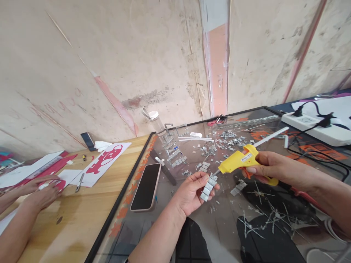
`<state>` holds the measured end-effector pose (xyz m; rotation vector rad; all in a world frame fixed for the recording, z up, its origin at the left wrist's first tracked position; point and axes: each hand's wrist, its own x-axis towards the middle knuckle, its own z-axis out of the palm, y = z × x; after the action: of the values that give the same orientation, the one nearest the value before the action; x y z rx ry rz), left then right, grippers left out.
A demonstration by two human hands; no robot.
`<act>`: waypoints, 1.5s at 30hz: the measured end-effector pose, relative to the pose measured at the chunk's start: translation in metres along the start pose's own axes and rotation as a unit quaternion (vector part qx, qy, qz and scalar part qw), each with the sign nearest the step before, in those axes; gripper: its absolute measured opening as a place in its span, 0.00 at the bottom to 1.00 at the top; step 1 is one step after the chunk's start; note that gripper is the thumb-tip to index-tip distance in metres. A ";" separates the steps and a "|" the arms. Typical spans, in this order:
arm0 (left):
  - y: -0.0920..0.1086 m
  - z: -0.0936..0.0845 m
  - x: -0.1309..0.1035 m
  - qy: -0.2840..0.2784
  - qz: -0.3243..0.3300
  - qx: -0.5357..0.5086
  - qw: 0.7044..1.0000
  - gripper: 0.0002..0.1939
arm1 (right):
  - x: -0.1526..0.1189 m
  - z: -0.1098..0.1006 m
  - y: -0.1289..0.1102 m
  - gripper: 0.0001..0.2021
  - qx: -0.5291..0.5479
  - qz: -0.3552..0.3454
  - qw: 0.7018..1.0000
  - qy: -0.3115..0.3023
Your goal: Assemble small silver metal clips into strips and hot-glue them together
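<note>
My left hand (193,193) pinches a strip of joined silver-grey rectangular pieces (207,189) between thumb and fingers, above the glass tabletop. My right hand (265,166) is wrapped round a yellow hot glue gun (237,159), with fingers by its orange trigger. A white glue stick (271,137) protrudes from the gun's rear. The nozzle points left and down, right at the upper end of the strip; whether it touches, I cannot tell. Similar silver strips (179,161) and loose silver pieces (230,135) lie beyond my hands. Another strip (238,187) rests below the gun.
A phone (146,187), a dark flat bar (164,168) and a clear bottle (157,122) are left of my hands. Twisted wires (270,215) lie front right. A white power strip (315,128) with black cables sits right. At left, a co-worker's hands (46,191) handle red-and-white paper.
</note>
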<state>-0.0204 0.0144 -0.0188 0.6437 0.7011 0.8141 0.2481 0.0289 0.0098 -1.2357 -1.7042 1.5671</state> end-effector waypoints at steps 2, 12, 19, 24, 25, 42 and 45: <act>0.000 0.001 0.000 -0.005 -0.002 -0.002 1.000 0.15 | 0.000 0.000 0.001 0.23 0.004 -0.002 1.000 -0.004; -0.001 0.000 0.000 -0.015 -0.001 0.005 1.000 0.14 | -0.001 0.002 0.000 0.21 0.016 -0.002 1.000 -0.012; -0.001 0.001 -0.001 -0.020 0.008 0.011 1.000 0.13 | -0.003 0.001 0.001 0.21 0.020 0.004 1.000 -0.013; -0.001 0.001 -0.001 -0.017 0.008 0.013 1.000 0.14 | -0.003 0.000 0.002 0.21 0.015 0.008 1.000 -0.020; -0.001 0.001 0.000 -0.018 0.007 0.013 1.000 0.14 | -0.003 0.000 0.002 0.21 0.016 0.009 1.000 -0.021; -0.001 0.003 -0.002 -0.037 0.008 0.013 0.999 0.12 | -0.005 0.001 -0.006 0.22 0.011 0.011 1.000 -0.013; 0.000 0.002 -0.002 -0.035 0.011 0.006 0.999 0.12 | -0.005 -0.002 -0.004 0.23 -0.002 0.020 1.000 -0.012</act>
<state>-0.0196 0.0125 -0.0174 0.6892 0.6361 0.8048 0.2510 0.0254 0.0151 -1.2644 -1.7076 1.6077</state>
